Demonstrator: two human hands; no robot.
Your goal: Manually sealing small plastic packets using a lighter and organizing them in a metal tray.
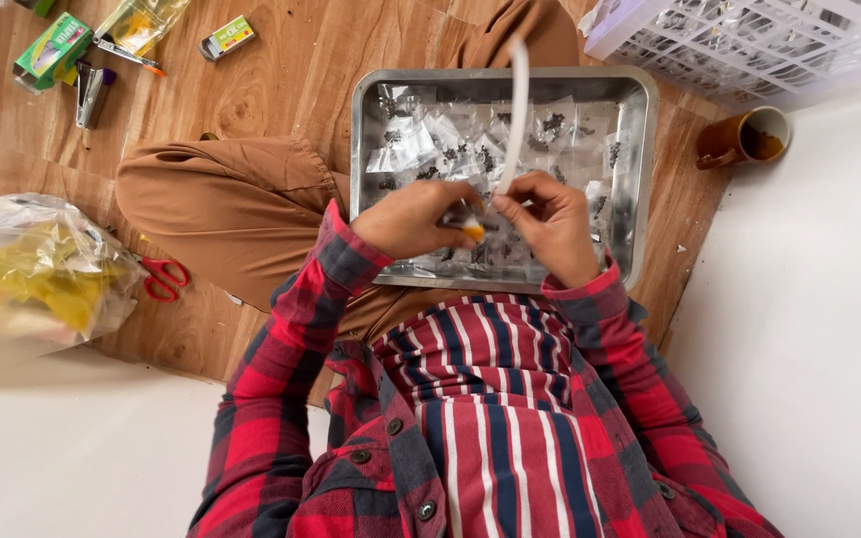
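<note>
- Head view, centre of frame: our left hand (pixel 413 219) & right hand (pixel 548 224) meet just above the near edge of the steel tray (pixel 638 179).
- Left hand: fingers closed narrow on a small yellow-orange item (pixel 472 231); can't tell what it is, mostly hidden.
- Right hand: thumb + forefinger pinched on the lower end of a white strip (pixel 516 110), which rises toward top centre, slightly bent.
- Tray holds many small clear packets (pixel 406 147) w/ dark bits inside, spread over its floor.
- Tray rests on the wood floor, touching our tan trouser leg (pixel 231 199) at left centre.
- Left edge: red scissors (pixel 163 277) beside a clear bag w/ yellow contents (pixel 32 269).
- Upper left: green box (pixel 52 48), stapler (pixel 90 92).
- Upper right: white basket (pixel 749 35), brown mug (pixel 744 137).
</note>
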